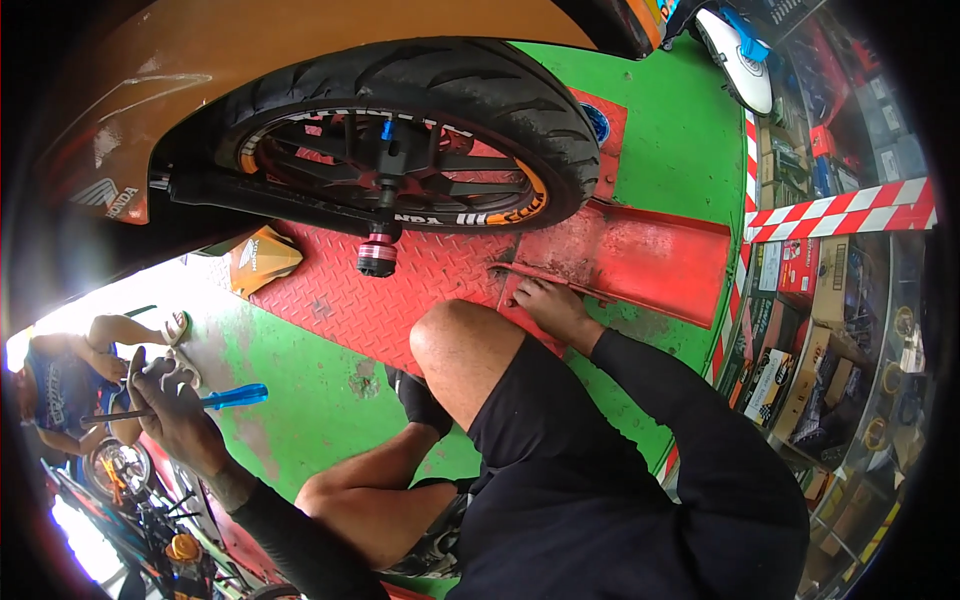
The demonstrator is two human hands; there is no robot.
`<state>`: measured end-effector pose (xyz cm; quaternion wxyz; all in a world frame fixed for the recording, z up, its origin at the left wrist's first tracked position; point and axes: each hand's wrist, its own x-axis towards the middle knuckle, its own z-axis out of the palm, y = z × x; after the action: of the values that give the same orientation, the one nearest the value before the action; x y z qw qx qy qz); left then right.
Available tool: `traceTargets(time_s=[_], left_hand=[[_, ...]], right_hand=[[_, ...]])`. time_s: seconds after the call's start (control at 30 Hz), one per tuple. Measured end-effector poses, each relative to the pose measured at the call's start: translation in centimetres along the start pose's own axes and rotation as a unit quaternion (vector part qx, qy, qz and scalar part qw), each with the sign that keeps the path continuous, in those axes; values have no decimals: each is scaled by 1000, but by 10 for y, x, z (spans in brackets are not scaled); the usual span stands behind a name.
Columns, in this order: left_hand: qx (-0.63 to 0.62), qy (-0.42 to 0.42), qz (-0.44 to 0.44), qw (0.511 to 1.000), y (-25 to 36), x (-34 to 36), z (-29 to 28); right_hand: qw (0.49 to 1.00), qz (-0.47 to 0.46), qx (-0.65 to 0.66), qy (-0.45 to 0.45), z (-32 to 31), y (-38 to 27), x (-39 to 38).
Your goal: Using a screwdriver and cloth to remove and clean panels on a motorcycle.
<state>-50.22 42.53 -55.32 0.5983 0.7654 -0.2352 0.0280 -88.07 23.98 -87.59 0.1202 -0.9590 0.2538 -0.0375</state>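
Observation:
A screwdriver with a clear blue handle (238,396) lies across my left hand (182,415), which is raised at the left. Its dark shaft sticks out past the fingers on the far side. My right hand (556,310) rests on the edge of the red metal platform (370,300), fingers bent and fingertips on the plate, close to a thin metal bar (540,273). I see nothing held in it. Ahead of both hands is a motorcycle wheel (400,185) with a black tyre and orange rim marks. A red and black axle slider (377,254) juts from its hub.
Orange bodywork (340,30) hangs over the wheel. A red ramp plate (640,262) extends right on the green floor (670,150). Boxes on shelves (800,340) stand behind red-and-white tape (840,210). Another person (75,380) sits at the left, near parked motorcycles (130,490).

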Motion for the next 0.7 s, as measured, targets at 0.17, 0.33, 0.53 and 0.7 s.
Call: traceTargets(time_s=[0.17,0.33,0.53,0.7], left_hand=[[6,-16,6,1000,0,0,-6],[-46,-44,12,998,3,4,5],[-74,-66,8,995,-1,1,-15],[-105,-119,-40,987,9,-7,7]], right_hand=[[998,2,52,-33,-5,-11,16],[981,-171,-62,71,3,-2,56],[933,-294,-205,-24,11,-12,82],[954,-224,-191,-52,38,0,57]])
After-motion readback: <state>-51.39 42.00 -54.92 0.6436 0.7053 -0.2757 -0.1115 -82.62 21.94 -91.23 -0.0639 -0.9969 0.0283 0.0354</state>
